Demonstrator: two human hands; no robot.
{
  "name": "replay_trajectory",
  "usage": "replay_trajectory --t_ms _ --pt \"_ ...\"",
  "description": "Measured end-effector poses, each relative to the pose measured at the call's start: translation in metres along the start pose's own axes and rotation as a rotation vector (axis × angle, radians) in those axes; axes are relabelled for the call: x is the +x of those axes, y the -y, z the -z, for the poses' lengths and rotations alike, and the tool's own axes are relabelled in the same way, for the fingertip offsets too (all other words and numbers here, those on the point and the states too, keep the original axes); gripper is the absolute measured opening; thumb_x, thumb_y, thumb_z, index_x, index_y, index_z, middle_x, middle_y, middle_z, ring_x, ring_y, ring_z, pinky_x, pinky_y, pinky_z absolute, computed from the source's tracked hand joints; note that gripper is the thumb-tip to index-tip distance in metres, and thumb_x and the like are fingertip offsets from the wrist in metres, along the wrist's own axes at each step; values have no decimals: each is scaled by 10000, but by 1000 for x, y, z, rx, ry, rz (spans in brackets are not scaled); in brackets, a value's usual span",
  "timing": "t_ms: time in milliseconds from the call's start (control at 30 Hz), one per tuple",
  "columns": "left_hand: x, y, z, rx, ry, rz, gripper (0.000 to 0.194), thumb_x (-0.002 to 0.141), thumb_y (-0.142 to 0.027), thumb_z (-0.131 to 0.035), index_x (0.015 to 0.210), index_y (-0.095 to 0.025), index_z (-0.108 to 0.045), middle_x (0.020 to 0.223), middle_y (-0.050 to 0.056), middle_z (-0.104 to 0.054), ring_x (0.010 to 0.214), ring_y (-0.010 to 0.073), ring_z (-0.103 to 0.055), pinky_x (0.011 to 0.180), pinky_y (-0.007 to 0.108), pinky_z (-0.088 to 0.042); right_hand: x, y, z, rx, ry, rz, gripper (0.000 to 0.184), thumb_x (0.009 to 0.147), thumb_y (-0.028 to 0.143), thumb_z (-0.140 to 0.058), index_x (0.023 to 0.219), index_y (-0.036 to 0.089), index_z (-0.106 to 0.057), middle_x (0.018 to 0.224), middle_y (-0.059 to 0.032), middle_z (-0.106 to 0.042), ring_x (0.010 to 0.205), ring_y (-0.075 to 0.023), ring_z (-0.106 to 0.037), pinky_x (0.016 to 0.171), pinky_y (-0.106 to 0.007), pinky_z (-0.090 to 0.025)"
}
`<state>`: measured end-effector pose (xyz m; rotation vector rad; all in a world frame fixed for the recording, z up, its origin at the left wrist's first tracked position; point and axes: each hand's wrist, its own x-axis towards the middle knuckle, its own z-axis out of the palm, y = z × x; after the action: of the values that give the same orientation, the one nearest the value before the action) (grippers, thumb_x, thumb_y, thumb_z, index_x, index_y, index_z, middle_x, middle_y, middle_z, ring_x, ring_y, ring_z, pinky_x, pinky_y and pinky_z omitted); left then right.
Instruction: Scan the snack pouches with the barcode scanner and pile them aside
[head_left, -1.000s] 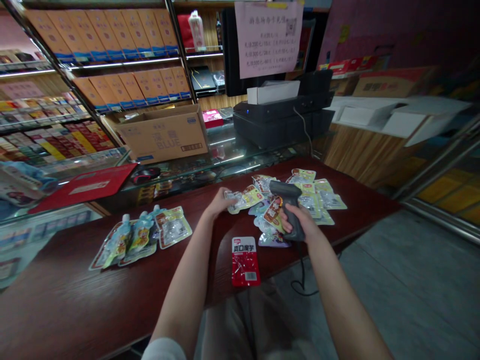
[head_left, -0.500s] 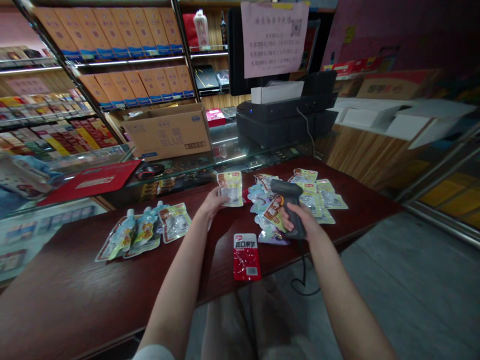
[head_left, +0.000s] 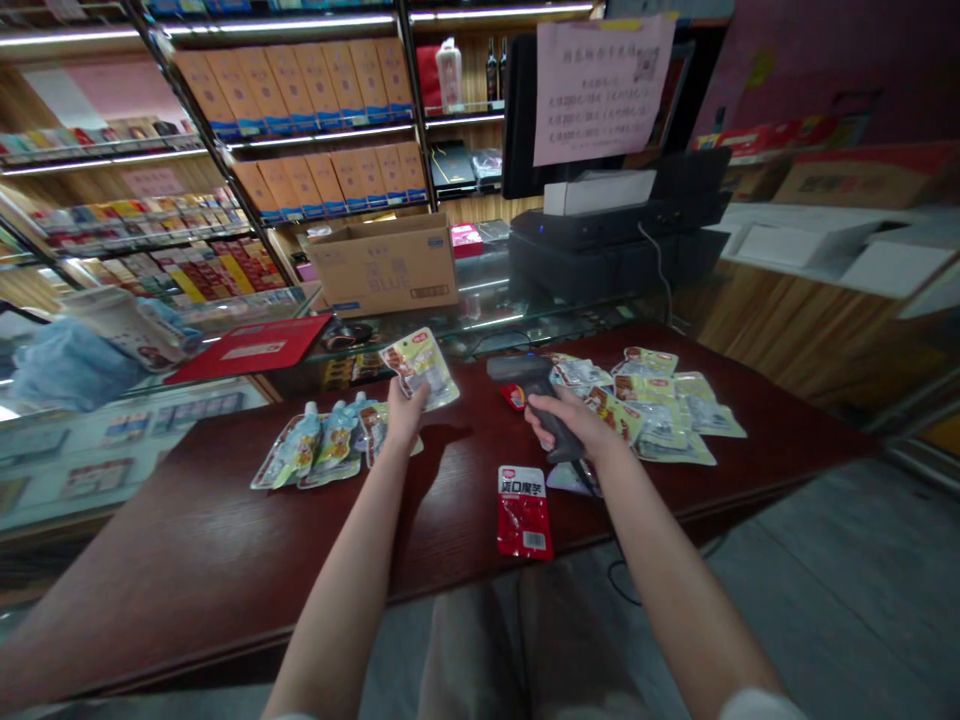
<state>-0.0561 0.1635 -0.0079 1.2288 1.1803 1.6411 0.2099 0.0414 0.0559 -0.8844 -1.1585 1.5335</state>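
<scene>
My left hand (head_left: pixel 409 410) is closed on a yellow-and-clear snack packet (head_left: pixel 421 365), raised above the dark red table (head_left: pixel 450 480). In my right hand (head_left: pixel 566 420) is a black barcode scanner (head_left: pixel 536 385), gripped by its handle, its head toward the packet. Left of my left hand lie several spouted pouches (head_left: pixel 330 445), one packet beside them partly covered by that hand. A red snack packet (head_left: pixel 523 512) lies flat near the table's front edge. Right of the scanner is a spread of yellow packets (head_left: pixel 667 420); my right hand and the scanner hide part of this group.
A cardboard box (head_left: pixel 382 270) stands on the glass counter behind the table. A monitor with a paper sign (head_left: pixel 600 90) and a black till (head_left: pixel 615 250) are at the back right. A red folder (head_left: pixel 259 345) lies left. The scanner's cable (head_left: pixel 619 580) hangs past the front edge.
My left hand has lifted the yellow packet and tilted it, moving left toward the pouches. The scanner has moved left with my right hand, off part of the packets. The view has turned left.
</scene>
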Motion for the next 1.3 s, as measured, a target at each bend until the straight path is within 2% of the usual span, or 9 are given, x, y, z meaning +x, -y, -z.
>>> replay_trajectory --t_ms 133,300,433,933,1300 --pt "8 6 12 28 -81 9 363 674 -293 -725 965 -197 -531 929 40 -687 861 194 -678 889 365 -528 18 -6 -1 -63 58 -71 452 704 495 -791 933 166 -583 575 59 -561 361 -67 -471 343 -184 -298" --pt "12 4 17 38 -95 -23 347 700 -310 -714 976 -193 -539 932 41 -686 853 183 -676 877 346 -533 20 -11 5 -35 14 -66 425 706 480 -791 910 182 -567 569 68 -550 359 -64 -451 345 -193 -316" --pt "12 1 15 56 -85 -11 339 686 -295 -737 948 -192 -549 902 35 -698 838 188 -681 870 351 -539 18 -13 6 -2 14 -65 410 703 474 -790 868 189 -546 560 68 -544 356 -63 -438 340 -197 -301" --pt "3 2 7 77 -36 3 333 692 -307 -724 959 -185 -567 954 65 -714 875 213 -685 866 376 -536 18 -17 2 -53 61 -108 457 701 460 -789 988 167 -588 572 80 -534 373 -61 -441 371 -194 -305" --pt "2 4 6 137 -37 17 288 714 -280 -717 936 -183 -561 846 25 -661 785 185 -635 804 349 -516 17 -19 0 -87 52 -113 418 681 464 -796 886 174 -574 555 77 -531 356 -56 -442 362 -183 -274"
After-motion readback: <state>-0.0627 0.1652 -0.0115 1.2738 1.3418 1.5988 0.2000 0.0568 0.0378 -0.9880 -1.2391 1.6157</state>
